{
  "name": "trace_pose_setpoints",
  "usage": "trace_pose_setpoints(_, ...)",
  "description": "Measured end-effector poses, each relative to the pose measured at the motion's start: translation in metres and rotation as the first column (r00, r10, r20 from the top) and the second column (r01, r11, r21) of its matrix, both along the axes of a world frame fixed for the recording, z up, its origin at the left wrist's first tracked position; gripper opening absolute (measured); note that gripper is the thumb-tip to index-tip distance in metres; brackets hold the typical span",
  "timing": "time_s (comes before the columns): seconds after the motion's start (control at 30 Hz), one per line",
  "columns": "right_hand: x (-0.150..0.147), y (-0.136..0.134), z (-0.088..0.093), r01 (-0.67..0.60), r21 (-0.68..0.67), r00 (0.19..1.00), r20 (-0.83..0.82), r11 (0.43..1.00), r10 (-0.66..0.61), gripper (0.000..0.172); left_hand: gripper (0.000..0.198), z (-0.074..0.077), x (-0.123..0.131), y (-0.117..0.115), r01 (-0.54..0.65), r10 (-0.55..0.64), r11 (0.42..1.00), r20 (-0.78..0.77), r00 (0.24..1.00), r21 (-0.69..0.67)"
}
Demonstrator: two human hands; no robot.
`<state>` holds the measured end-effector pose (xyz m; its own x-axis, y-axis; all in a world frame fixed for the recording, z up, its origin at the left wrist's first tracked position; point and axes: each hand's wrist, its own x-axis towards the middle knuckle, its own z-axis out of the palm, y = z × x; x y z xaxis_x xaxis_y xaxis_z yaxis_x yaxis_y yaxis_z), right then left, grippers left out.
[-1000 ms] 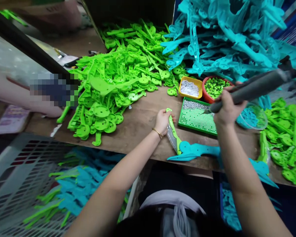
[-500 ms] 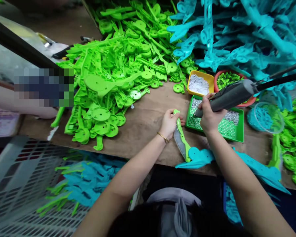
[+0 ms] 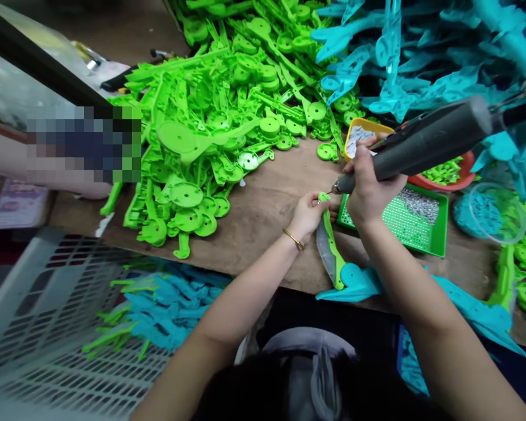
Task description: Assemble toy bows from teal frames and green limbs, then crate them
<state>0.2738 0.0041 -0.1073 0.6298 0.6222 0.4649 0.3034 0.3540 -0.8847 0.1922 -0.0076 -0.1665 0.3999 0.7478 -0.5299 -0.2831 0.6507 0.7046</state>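
Note:
My left hand [image 3: 307, 217] is closed around the upper end of a lime-green plastic arm [image 3: 332, 248] with a greyish translucent blade along its side. The arm's lower end meets a blue plastic piece [image 3: 360, 284] lying at the table edge. My right hand [image 3: 370, 190] grips a dark grey electric screwdriver [image 3: 438, 140], its cable running off to the right. The driver's tip points left at the green arm's top end, beside my left fingertips; whether it touches is too small to tell. Below the driver stands a green perforated tray [image 3: 442, 237] of small silvery screws.
Piles of green parts [image 3: 179, 140] and blue parts [image 3: 438, 93] cover the back. Small parts fill a yellow tray [image 3: 348, 143], a red bowl [image 3: 469, 169] and a clear tub [image 3: 523, 216]. A white crate [image 3: 30, 292] stands lower left. Another person's arm [image 3: 9, 152] reaches in from the left.
My right hand has lifted the screwdriver from over the screw tray and brought its tip left to the green arm's top end. My left hand keeps its hold; the view has shifted slightly.

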Motion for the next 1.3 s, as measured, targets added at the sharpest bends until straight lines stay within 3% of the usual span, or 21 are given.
trace_pose_setpoints(0.1, -0.006, 0.006, -0.013, -0.03, -0.073, 0.999, 0.019, 0.997, 0.032, 0.03, 0.013, -0.002, 0.001, -0.001, -0.003, 0.003, 1.0, 0.008, 1.0, -0.001)
trace_pose_setpoints(0.2, -0.004, 0.007, -0.02, -0.073, -0.038, 0.997, -0.008, 0.997, 0.073, 0.031, 0.013, -0.003, 0.001, -0.001, -0.018, 0.018, 1.0, 0.013, 1.0, -0.004)
trace_pose_setpoints(0.4, -0.006, 0.008, -0.033, -0.017, -0.062, 0.998, 0.058, 0.998, 0.02, 0.03, 0.017, -0.001, 0.001, -0.002, -0.045, 0.045, 0.999, 0.017, 0.999, 0.022)
trace_pose_setpoints(0.5, -0.006, 0.01, -0.028, -0.032, -0.087, 0.996, 0.081, 0.996, 0.039, 0.027, 0.018, 0.0, 0.0, -0.002, -0.037, 0.036, 0.999, 0.019, 0.999, 0.024)
trace_pose_setpoints(0.6, 0.006, 0.006, -0.013, 0.006, -0.005, 0.998, 0.06, 1.0, -0.005, 0.027, 0.016, -0.001, 0.0, 0.0, -0.039, 0.039, 0.999, 0.032, 0.999, 0.016)
trace_pose_setpoints(0.7, 0.026, -0.006, -0.005, 0.085, 0.087, 0.994, 0.06, 0.993, -0.091, 0.031, 0.015, -0.002, 0.001, 0.004, -0.137, 0.137, 0.99, 0.028, 0.99, 0.028)
trace_pose_setpoints(0.83, 0.046, -0.022, -0.022, 0.081, -0.027, 0.995, 0.058, 0.996, -0.079, 0.04, 0.009, 0.0, 0.001, 0.01, -0.287, 0.287, 0.957, -0.01, 0.958, 0.046)
trace_pose_setpoints(0.93, 0.051, -0.022, -0.038, 0.111, -0.07, 0.992, 0.075, 0.991, -0.106, 0.034, 0.02, 0.004, -0.008, 0.009, -0.205, 0.21, 0.976, -0.084, 0.974, 0.068)
trace_pose_setpoints(1.07, 0.053, -0.016, -0.046, 0.107, 0.011, 0.993, 0.04, 0.994, -0.107, 0.029, 0.042, 0.005, -0.025, -0.006, -0.005, 0.012, 0.998, -0.112, 0.994, 0.059)
trace_pose_setpoints(1.2, 0.055, -0.016, -0.05, 0.07, 0.087, 0.997, 0.025, 0.994, -0.072, 0.028, 0.034, 0.002, -0.032, -0.028, -0.083, 0.087, 0.993, -0.035, 0.996, 0.088)
trace_pose_setpoints(1.3, 0.058, -0.018, -0.057, 0.05, 0.084, 0.998, 0.033, 0.995, -0.053, 0.027, 0.067, 0.002, -0.034, -0.043, -0.04, 0.038, 0.997, 0.024, 0.999, 0.07)
